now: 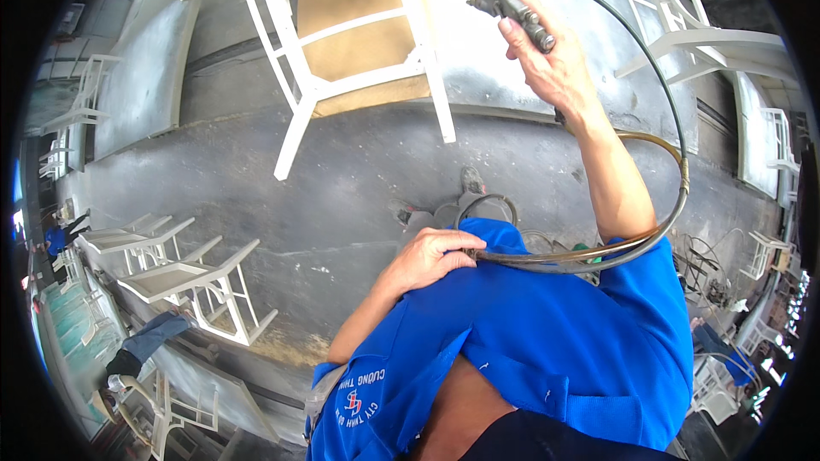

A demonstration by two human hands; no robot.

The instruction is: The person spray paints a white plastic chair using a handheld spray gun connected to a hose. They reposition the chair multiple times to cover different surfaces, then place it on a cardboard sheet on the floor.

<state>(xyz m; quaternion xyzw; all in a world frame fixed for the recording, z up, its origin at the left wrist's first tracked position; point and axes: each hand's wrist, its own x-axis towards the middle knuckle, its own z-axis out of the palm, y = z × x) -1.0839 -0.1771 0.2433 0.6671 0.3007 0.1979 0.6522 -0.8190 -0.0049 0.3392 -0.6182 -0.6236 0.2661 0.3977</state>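
My right hand is raised out ahead, its fingers wrapped round a small dark metal spray gun whose nozzle end points left. From the gun a black hose loops down past my right forearm and back across my waist. Against my blue shirt, my left hand is closed, pinching the hose there. Left of the gun, a white chair frame with a tan board behind its rails stands tilted in view. Some of its lower parts reach over the front edge of a pale, paint-dusted board.
White chairs stand on the floor at the left, and another white chair is at the upper right. Coiled hoses lie at right. Other people are nearby: blue-grey trousers at lower left, a blue garment at right.
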